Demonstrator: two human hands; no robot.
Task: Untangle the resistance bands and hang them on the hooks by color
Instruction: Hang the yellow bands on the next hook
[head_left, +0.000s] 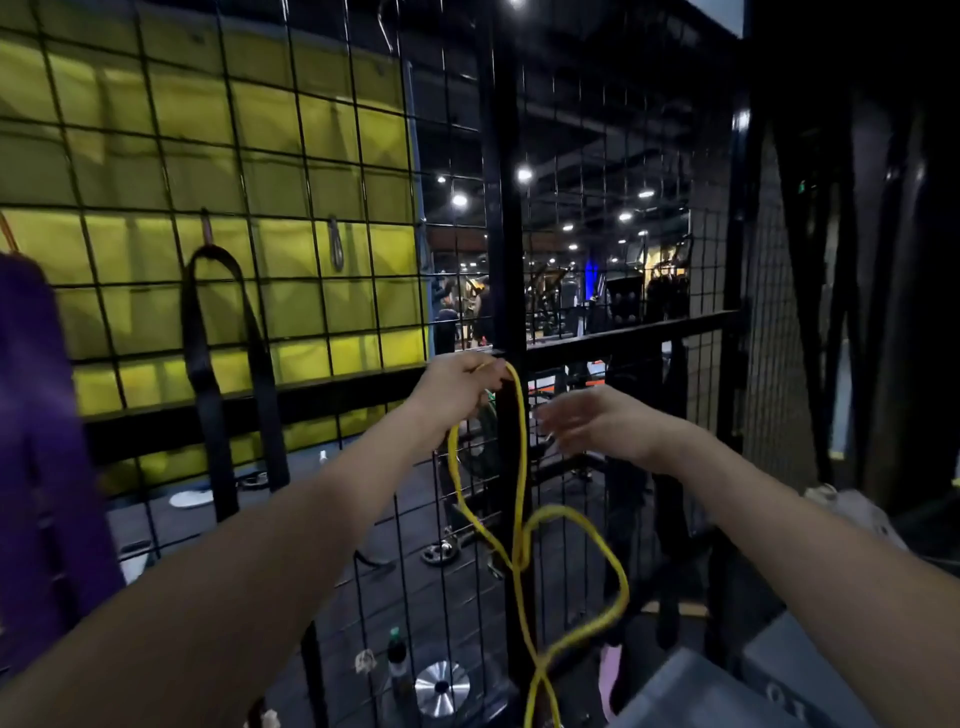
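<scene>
My left hand (457, 387) is closed around the top of a thin yellow resistance band (519, 499), held up in front of the black wire grid (363, 291). The band hangs down in twisted, crossing loops to the bottom of the view. My right hand (592, 423) is just right of the band, fingers spread, blurred, holding nothing. A black band (260, 364) hangs from a hook (207, 228) on the grid at the left. A wide purple band (36, 441) hangs at the far left edge. A bare hook (336, 244) sits right of the black band.
A black post (506, 208) divides the grid panels, right behind the yellow band. Yellow padding lies behind the left grid. A grey bin (701, 691) stands at the lower right. A bottle (397, 654) and weight plates lie on the floor beyond the grid.
</scene>
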